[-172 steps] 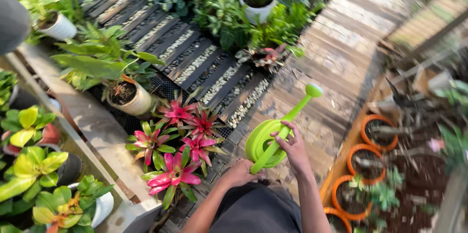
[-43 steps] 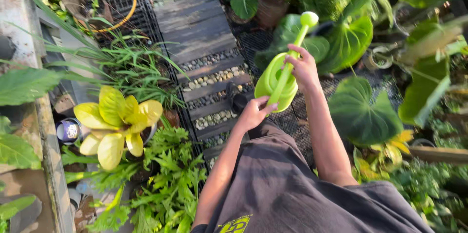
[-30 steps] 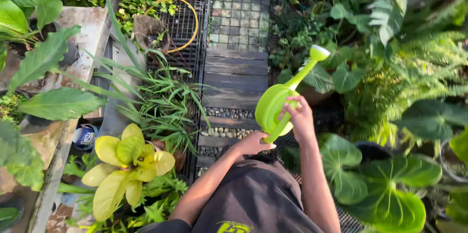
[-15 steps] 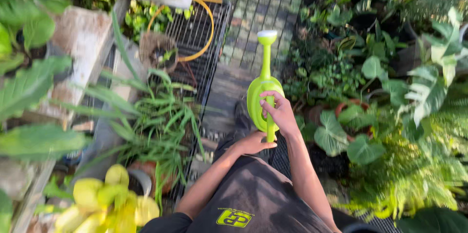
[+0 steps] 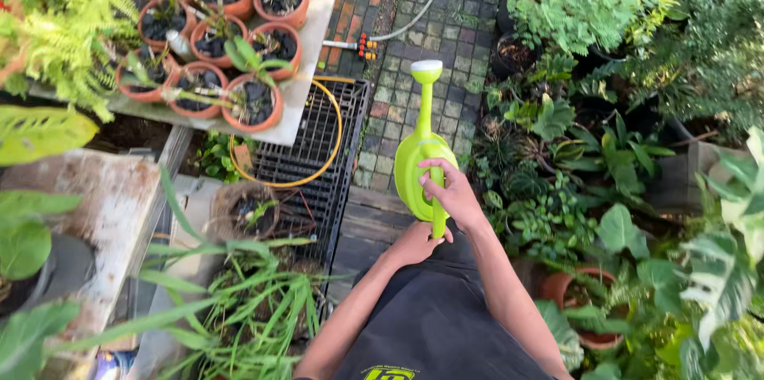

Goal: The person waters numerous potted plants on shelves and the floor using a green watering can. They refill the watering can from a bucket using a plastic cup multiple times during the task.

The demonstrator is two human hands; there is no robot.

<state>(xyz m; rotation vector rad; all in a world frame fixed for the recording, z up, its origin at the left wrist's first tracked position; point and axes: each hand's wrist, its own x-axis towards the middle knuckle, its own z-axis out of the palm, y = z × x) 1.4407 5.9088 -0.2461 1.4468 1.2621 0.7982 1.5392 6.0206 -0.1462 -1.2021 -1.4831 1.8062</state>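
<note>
Brick-paved garden path [image 5: 414,38], terracotta pots [image 5: 255,101] on your left counter [image 5: 306,85], your right hand [image 5: 454,193] gripping a lime-green watering can [image 5: 422,161], left hand [image 5: 414,245] curled at its handle's end

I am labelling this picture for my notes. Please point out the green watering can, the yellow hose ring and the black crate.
green watering can [image 5: 415,169], head view, on its round body.
yellow hose ring [image 5: 337,121], head view, on its right curve.
black crate [image 5: 318,197], head view, on its grid floor.

One lime-green plastic watering can [image 5: 424,165], seven round terracotta pots [image 5: 253,101] up on the pale slab [image 5: 312,70], one black wire crate [image 5: 318,157], one yellow hose loop [image 5: 322,177].
</note>
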